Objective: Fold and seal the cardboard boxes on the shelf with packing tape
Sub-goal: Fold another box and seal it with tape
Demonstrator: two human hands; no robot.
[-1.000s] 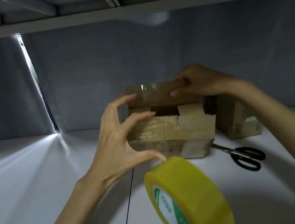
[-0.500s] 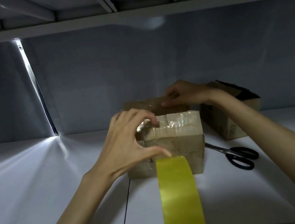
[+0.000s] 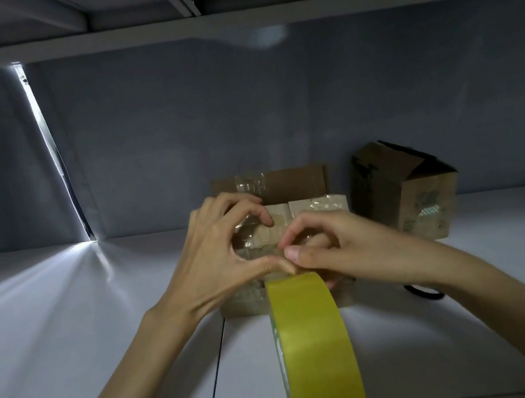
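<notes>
you're picking for the tape end: both thumbs, right hand (image 3: pixel 342 248) and left hand (image 3: pixel 219 261), pinch at the yellow roll's (image 3: pixel 313 346) 12 o'clock edge, so next peel it onto the box (image 3: pixel 318 207).

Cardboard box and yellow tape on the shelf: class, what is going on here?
A person works at the near cardboard box on a white shelf. Both hands, left and right, pinch at the top of an upright yellow tape roll in front of it. One rear flap stands up. A second box sits tilted to the right.
</notes>
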